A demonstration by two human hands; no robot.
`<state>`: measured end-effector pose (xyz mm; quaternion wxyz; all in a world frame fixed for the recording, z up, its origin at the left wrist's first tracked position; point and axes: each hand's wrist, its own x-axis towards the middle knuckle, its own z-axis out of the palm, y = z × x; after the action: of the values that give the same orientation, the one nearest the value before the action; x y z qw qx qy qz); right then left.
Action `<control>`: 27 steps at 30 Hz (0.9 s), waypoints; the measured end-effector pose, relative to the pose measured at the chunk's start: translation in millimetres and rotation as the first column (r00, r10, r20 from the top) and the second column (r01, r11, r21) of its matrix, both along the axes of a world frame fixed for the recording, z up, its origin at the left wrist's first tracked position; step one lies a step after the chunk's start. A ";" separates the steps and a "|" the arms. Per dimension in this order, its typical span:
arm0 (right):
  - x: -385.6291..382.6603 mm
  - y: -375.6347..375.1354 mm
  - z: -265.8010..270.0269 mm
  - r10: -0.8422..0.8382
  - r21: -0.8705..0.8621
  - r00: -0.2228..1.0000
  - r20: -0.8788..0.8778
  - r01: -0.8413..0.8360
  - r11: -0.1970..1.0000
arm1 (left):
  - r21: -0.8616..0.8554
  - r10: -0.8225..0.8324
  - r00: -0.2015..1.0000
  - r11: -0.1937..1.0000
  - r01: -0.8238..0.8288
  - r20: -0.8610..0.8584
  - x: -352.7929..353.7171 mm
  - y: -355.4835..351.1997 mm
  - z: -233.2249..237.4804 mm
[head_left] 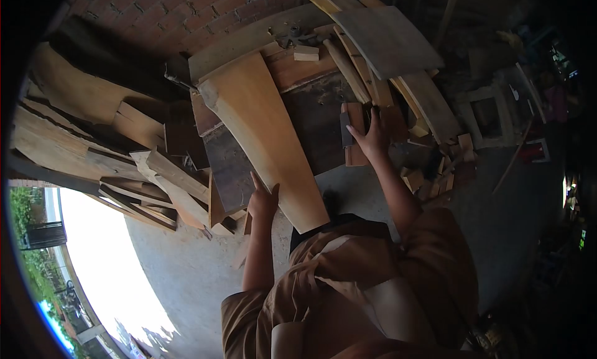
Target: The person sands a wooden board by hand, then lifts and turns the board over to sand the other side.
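Observation:
A long pale wooden board [267, 122] lies slanted across the dark workbench [230, 163], its near end close to my body. My left hand [263, 200] grips its left edge, thumb on the top face and index finger along the edge; the other fingers are hidden. On the right, my right hand [373, 138] is closed around a reddish-brown wooden hand plane [355, 125], thumb and index finger apart across it. The plane rests on the bench's right part, apart from the pale board.
Stacked boards [87, 129] lean at the left. A wide grey board [388, 41] lies on planks at the back right. A small wood block [306, 53] sits at the bench's back. Offcuts [435, 178] lie on the concrete floor [186, 265]. A brick wall [155, 17] stands behind.

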<state>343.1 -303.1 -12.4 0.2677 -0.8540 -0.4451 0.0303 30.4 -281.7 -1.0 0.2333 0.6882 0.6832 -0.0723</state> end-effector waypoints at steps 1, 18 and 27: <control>0.7 -1.4 0.4 -0.035 -0.064 0.996 -0.082 0.030 0.998 | 0.003 0.002 1.000 1.000 -0.002 0.003 -0.1 -4.4 1.9; -26.6 10.1 -1.2 0.092 -0.128 0.992 -0.088 -0.103 0.986 | -0.111 -0.020 0.992 0.993 0.034 0.125 -2.4 -66.2 -7.4; -126.4 -28.0 10.9 0.429 -0.033 0.900 -0.082 -0.432 0.901 | -0.170 0.104 0.884 0.985 -0.028 0.456 -16.7 -94.9 -44.5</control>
<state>216.7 -331.1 -1.5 0.2487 -0.7393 -0.6119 0.1311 13.8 -376.7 -45.4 0.4457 0.6410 0.6230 0.0477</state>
